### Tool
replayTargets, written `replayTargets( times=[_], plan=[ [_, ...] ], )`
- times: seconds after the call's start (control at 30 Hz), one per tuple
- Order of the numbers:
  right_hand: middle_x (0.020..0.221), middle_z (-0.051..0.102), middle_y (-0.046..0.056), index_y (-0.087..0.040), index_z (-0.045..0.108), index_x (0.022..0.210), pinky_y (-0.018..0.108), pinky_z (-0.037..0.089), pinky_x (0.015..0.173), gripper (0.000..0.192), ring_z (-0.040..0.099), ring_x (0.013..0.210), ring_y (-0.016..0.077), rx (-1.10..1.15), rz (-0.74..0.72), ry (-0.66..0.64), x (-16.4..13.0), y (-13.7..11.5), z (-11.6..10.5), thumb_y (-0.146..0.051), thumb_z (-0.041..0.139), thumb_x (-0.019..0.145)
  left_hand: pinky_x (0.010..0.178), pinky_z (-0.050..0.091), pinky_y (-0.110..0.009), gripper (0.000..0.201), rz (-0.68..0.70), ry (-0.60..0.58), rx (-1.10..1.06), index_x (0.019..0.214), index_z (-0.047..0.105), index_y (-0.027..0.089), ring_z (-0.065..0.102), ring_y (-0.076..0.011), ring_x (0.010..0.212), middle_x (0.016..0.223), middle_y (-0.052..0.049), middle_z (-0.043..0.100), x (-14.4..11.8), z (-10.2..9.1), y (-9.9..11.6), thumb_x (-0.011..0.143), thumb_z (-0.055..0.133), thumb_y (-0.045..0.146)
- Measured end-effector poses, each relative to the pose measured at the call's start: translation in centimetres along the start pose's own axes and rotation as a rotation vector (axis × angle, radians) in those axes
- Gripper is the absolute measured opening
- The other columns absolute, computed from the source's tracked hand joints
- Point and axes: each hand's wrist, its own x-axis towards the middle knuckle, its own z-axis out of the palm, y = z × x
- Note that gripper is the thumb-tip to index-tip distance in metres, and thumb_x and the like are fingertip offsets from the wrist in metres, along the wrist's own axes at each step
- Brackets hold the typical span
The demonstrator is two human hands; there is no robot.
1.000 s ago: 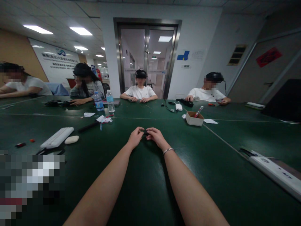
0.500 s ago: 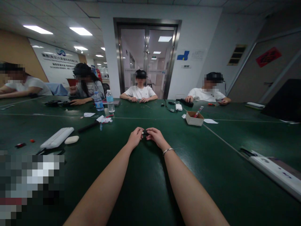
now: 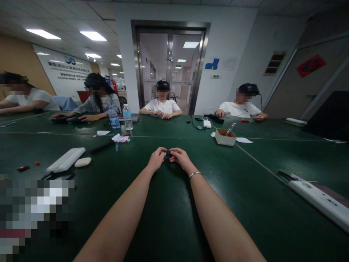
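Both my hands meet over the middle of the dark green table (image 3: 174,203). Between their fingertips is a small black object (image 3: 168,154) with a shiny metallic end at the left; it is too small for me to tell its kind. My left hand (image 3: 156,160) is closed, its thumb and fingers pinching the metallic end. From the other side my right hand (image 3: 180,158) pinches the black part. The fingers cover much of the object. A silver bracelet (image 3: 195,175) circles my right wrist.
At left lie a white case (image 3: 67,159), a pale rounded piece (image 3: 83,162) and a black rod (image 3: 102,146). Two water bottles (image 3: 127,118) stand beyond. A small open box (image 3: 225,137) sits ahead right; a long white device (image 3: 319,198) lies far right. Several people sit around the table.
My hands and the small object stay nearly where they were. Across the table, the person at left has lowered a raised hand to the dark items, and the person at right has lifted a hand slightly.
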Motion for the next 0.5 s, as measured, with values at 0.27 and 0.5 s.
replayTargets(
  times=[0.27, 0.5],
  plan=[
    [0.068, 0.064, 0.002, -0.013, 0.062, 0.087, 0.016, 0.053, 0.047, 0.010, 0.061, 0.049, 0.0087, 0.008, -0.008, -0.013, -0.01, 0.04, -0.06, -0.007, 0.056, 0.080, 0.055, 0.040, -0.022, 0.025, -0.008, -0.015, -0.003, 0.094, 0.058, 0.019, 0.049, -0.0104, 0.054, 0.067, 0.001, 0.054, 0.02, 0.00, -0.18, 0.081, 0.038, 0.029],
    [0.068, 0.064, 0.003, -0.013, 0.061, 0.087, 0.016, 0.054, 0.047, 0.010, 0.061, 0.049, 0.0087, -0.007, -0.007, -0.010, 0.01, 0.02, -0.02, -0.008, 0.057, 0.080, 0.055, 0.040, -0.022, 0.025, -0.009, 0.001, 0.008, 0.095, 0.058, 0.019, 0.049, -0.0108, 0.056, 0.069, 0.001, 0.054, 0.02, -0.05, -0.08, 0.079, 0.039, 0.026]
  ],
)
